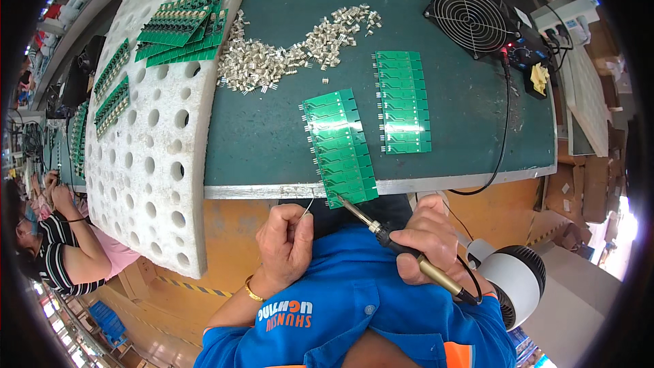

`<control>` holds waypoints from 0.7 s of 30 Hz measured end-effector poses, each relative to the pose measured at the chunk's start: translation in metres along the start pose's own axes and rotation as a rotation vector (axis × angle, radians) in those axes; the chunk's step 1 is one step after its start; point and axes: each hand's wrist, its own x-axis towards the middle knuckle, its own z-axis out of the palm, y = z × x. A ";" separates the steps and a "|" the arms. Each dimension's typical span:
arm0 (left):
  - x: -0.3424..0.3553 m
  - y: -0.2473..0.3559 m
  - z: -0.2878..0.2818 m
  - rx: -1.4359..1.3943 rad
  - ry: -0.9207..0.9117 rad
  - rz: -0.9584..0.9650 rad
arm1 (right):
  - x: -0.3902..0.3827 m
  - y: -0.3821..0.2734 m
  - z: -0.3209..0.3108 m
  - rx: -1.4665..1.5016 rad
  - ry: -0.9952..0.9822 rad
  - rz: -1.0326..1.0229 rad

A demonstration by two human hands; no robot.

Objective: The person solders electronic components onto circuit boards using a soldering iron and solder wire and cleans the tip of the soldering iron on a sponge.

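Note:
My right hand grips a soldering iron by its handle. The iron's tip meets the near end of a green circuit board panel, which juts a little over the table's front edge. Pinched in my left hand is a thin solder wire; its upper end stands just left of that panel, apart from the iron tip. White pin connectors line the panel's left side. Farther right lies a second green panel, also with connectors along its left edge.
Loose white connectors lie heaped at the back. Left, a perforated white foam board carries stacked green panels. A black fan and a yellow sponge stand back right; the iron's cable crosses there. Another person sits left.

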 end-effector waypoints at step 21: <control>-0.004 0.007 0.006 0.023 -0.035 -0.002 | -0.001 -0.002 0.006 0.004 0.013 -0.001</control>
